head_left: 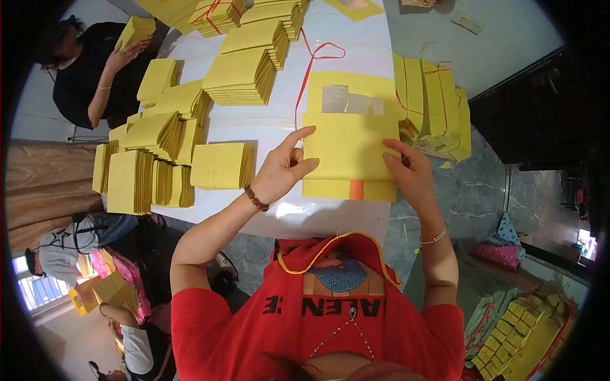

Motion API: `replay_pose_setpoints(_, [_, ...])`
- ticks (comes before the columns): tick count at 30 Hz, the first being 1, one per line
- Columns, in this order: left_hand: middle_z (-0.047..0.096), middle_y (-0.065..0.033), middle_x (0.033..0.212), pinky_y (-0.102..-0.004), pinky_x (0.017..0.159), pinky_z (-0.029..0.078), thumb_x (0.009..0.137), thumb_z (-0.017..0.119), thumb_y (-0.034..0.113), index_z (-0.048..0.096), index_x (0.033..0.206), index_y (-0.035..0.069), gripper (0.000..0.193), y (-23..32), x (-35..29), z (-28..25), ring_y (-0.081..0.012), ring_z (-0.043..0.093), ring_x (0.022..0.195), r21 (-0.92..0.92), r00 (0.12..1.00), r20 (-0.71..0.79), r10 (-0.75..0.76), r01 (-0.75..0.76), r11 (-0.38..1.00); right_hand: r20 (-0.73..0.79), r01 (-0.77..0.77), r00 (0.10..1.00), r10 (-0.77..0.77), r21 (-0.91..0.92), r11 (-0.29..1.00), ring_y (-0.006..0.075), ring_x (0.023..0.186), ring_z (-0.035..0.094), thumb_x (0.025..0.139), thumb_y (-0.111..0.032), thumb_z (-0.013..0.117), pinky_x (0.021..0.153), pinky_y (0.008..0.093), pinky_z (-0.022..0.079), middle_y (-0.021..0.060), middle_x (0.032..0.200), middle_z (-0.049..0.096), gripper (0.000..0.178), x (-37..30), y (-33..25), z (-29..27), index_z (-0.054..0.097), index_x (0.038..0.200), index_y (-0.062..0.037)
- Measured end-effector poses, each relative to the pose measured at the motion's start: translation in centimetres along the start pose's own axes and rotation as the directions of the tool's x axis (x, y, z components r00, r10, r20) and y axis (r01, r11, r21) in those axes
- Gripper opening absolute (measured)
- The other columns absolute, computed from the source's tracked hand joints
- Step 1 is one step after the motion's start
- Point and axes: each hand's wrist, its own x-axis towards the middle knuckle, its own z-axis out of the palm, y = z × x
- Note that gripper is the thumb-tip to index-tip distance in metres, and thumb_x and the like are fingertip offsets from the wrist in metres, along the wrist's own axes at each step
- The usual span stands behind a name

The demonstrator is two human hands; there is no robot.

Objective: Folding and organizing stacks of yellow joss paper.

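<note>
In front of me on the white table lies a yellow paper sheet (346, 146), with an orange patch near its close edge. It rests on another yellow sheet (318, 89) that has a silvery grey patch. My left hand (284, 163) grips the upper sheet's left edge, with thumb and forefinger apart along it. At the opposite edge, my right hand (412, 174) holds the sheet the same way, its fingertips partly over the paper. Beyond the sheets a red string (311, 60) lies loosely looped on the table.
Stacks of folded yellow paper (238, 76) cover the table's left and far side. Yellow bundles tied with red string (438, 101) stand beyond its right edge. At far left a person (95, 70) holds a yellow stack; other people sit lower left. More packed bundles (518, 324) are at lower right.
</note>
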Motion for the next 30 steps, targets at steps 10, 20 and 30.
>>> replay_pose_setpoints(10, [0.057, -0.0072, 0.109, -0.0388, 0.081, 0.037, 0.076, 0.064, 0.021, 0.053, 0.120, 0.011, 0.046, 3.8, -0.2, 0.6, -0.0246, 0.052, 0.101, 0.834, 0.667, 0.287, 0.687, -0.527, 0.162, -0.016, 0.063, 0.998, -0.065, -0.116, 0.991, 0.0072, 0.059, 0.047, 0.080, -0.014, 0.060, 0.055, 0.0236, 0.041, 0.0033, 0.069, 0.058, 0.029, 0.4, 0.7, 0.0, 0.062, 0.106, -0.0007])
replay_pose_setpoints(20, [0.036, -0.0090, 0.138, -0.0471, 0.104, 0.025, 0.075, 0.057, 0.052, 0.034, 0.136, 0.012, 0.076, 1.5, 1.8, 4.2, -0.0305, 0.030, 0.129, 0.632, 0.650, 0.624, 0.433, -0.746, 0.210, -0.038, 0.058, 0.997, -0.062, -0.098, 0.993, 0.0106, 0.056, 0.048, 0.079, -0.013, 0.060, 0.054, 0.0246, 0.041, 0.0083, 0.073, 0.062, 0.028, 0.0, 0.7, 0.0, 0.062, 0.104, -0.0006])
replay_pose_setpoints(30, [0.042, -0.0098, 0.131, -0.0471, 0.107, 0.018, 0.076, 0.054, 0.056, 0.045, 0.126, 0.008, 0.069, 0.5, 1.6, 4.3, -0.0288, 0.030, 0.129, 0.627, 0.658, 0.627, 0.417, -0.744, 0.231, 0.288, 0.468, 0.801, -0.526, -0.848, 0.249, 0.0231, 0.124, 0.038, 0.081, -0.033, 0.058, 0.099, 0.0554, 0.023, 0.0036, 0.134, 0.042, 0.049, 0.2, -2.2, 1.3, 0.049, 0.126, -0.0155])
